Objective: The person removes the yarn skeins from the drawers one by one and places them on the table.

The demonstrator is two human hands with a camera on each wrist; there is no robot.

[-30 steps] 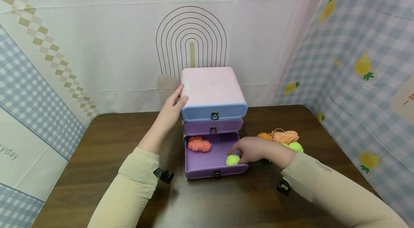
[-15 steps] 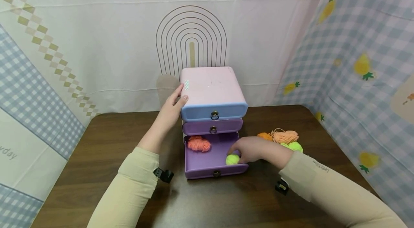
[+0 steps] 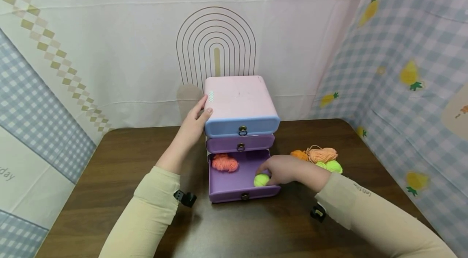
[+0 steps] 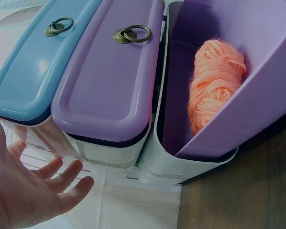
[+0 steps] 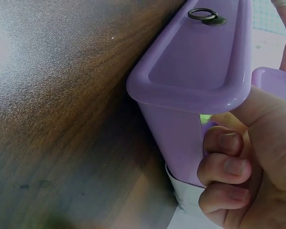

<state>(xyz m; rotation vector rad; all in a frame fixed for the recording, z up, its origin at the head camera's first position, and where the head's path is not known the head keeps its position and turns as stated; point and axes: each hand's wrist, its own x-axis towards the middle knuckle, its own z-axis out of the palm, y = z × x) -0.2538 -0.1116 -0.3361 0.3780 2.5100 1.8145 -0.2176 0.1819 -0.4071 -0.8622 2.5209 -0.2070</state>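
A small drawer cabinet [image 3: 239, 95] has a pink top and its bottom purple drawer [image 3: 232, 183] pulled out. Inside that drawer, at the front right, my right hand [image 3: 285, 168] pinches a yellow-green yarn ball [image 3: 261, 180] between thumb and index finger. The right wrist view shows its other fingers curled outside the drawer's side, with the ball mostly hidden. A coral yarn skein [image 3: 225, 163] lies at the drawer's back left, larger in the left wrist view. My left hand [image 3: 191, 126] rests against the cabinet's upper left side, fingers loosely extended.
Right of the cabinet lie a peach yarn skein [image 3: 322, 155], an orange yarn bundle [image 3: 300, 155] and yellow-green yarn [image 3: 333, 166]. Above the open drawer sit a closed purple drawer [image 3: 256, 143] and a closed blue drawer [image 3: 223, 127]. A patterned cloth hangs behind the wooden table [image 3: 146, 140].
My right hand and the yellow-green yarn ball have shifted very slightly left within the drawer. The left hand and the cabinet have stayed in place.
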